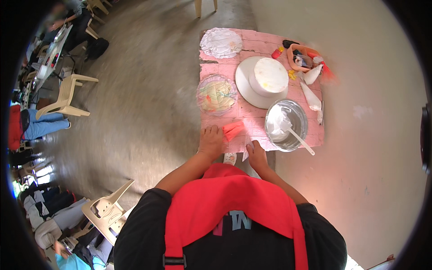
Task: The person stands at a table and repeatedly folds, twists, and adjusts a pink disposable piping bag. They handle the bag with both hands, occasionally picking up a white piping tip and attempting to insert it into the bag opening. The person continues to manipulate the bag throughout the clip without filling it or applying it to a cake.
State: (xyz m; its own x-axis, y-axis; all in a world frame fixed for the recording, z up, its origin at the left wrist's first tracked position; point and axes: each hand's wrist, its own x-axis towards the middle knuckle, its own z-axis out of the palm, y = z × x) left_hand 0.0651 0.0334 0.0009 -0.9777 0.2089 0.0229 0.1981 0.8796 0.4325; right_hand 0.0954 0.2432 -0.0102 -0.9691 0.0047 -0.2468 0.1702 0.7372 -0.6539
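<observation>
My left hand [211,140] lies on the near left edge of the pink table [252,121], its fingers flat and apart. Just right of its fingertips is a folded orange-red piece of cloth or plastic [233,129]. At the front edge, my right hand [258,155] is closed on a thin whitish strip or sheet [245,152], whose kind I cannot make out. Beyond the right hand stands a metal bowl [302,118] of white cream, with a white spatula [300,141] leaning over its rim. A round white-iced cake [271,74] sits on a white turntable [243,83] farther back.
Two crumpled round covers, one white [220,42] and one clear over something yellowish [217,94], lie along the table's left side. An orange basket [292,49] and piping bags [310,96] are at the right. Plastic chairs [66,95] and other people are on the left.
</observation>
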